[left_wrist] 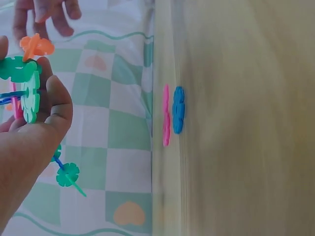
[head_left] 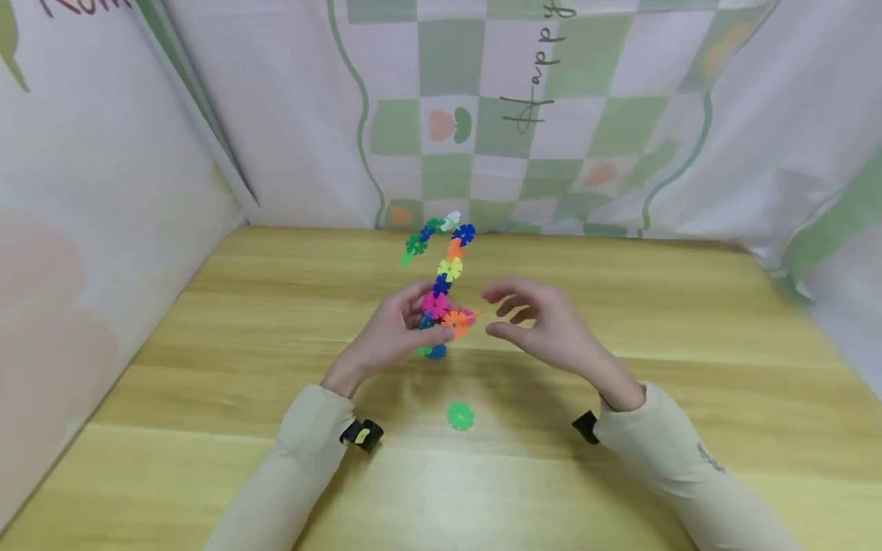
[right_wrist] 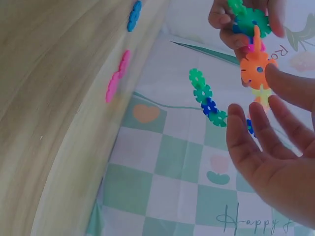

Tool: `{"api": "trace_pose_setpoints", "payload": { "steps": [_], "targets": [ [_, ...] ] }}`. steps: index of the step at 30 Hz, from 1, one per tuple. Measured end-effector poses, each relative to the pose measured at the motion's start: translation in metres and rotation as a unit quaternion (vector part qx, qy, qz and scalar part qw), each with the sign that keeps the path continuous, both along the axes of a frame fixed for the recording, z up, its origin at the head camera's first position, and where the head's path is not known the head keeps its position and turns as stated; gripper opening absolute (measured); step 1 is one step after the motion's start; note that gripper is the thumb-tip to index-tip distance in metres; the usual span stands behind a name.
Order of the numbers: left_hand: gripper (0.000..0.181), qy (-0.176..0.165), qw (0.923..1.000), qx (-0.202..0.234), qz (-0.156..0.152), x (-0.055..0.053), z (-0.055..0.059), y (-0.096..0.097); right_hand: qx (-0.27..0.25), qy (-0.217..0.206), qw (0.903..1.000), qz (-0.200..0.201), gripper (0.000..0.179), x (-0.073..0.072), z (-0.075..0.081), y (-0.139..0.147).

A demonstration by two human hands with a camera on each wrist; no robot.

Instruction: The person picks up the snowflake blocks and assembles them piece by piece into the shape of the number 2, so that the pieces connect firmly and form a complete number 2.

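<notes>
My left hand (head_left: 396, 329) grips a chain of notched plastic snowflake discs (head_left: 450, 268), its thumb over the lower part. The chain rises above the hand, then bends over to the left at its top, with blue, orange, yellow, white and green pieces. Beside the thumb, two orange discs (right_wrist: 257, 70) are slotted crosswise at the side of the chain. Green discs (left_wrist: 30, 93) sit against the left fingers in the left wrist view. My right hand (head_left: 544, 321) is just right of the orange discs, thumb and fingers apart, with nothing between them.
A loose green disc (head_left: 460, 415) lies on the wooden table (head_left: 207, 398) between the forearms. Pink discs (left_wrist: 166, 115) and a blue disc (left_wrist: 178, 110) lie on the table in the wrist views. A checked cloth (head_left: 448, 57) hangs behind the table.
</notes>
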State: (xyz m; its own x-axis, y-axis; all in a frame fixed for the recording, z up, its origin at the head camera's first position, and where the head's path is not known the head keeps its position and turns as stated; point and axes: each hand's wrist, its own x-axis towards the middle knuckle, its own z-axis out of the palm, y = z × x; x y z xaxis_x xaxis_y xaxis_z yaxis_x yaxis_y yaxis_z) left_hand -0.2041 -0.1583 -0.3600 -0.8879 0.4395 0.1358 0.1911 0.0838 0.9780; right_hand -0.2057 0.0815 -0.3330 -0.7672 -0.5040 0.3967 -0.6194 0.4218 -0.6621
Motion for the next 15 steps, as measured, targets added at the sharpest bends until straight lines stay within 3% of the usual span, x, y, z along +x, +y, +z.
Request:
{"api": "trace_pose_setpoints", "payload": {
  "steps": [4, 8, 12, 15],
  "targets": [
    [0.062, -0.007, 1.0, 0.004, -0.003, -0.004, -0.001, -0.001, 0.03, -0.002, 0.9991, -0.031, 0.034, 0.004, -0.004, 0.002],
    [0.063, -0.011, 0.9999, 0.008, 0.005, -0.007, 0.0, -0.004, 0.088, -0.006, 0.9957, -0.027, 0.028, 0.006, -0.01, -0.002],
    [0.065, -0.014, 0.9997, 0.013, 0.016, -0.009, 0.001, -0.009, 0.144, -0.041, 0.9884, 0.025, 0.017, 0.009, -0.019, -0.013],
    [0.065, -0.011, 0.9995, 0.025, 0.014, -0.009, 0.001, -0.013, 0.183, -0.098, 0.9753, 0.075, 0.016, 0.014, -0.027, -0.024]
  ]
}}
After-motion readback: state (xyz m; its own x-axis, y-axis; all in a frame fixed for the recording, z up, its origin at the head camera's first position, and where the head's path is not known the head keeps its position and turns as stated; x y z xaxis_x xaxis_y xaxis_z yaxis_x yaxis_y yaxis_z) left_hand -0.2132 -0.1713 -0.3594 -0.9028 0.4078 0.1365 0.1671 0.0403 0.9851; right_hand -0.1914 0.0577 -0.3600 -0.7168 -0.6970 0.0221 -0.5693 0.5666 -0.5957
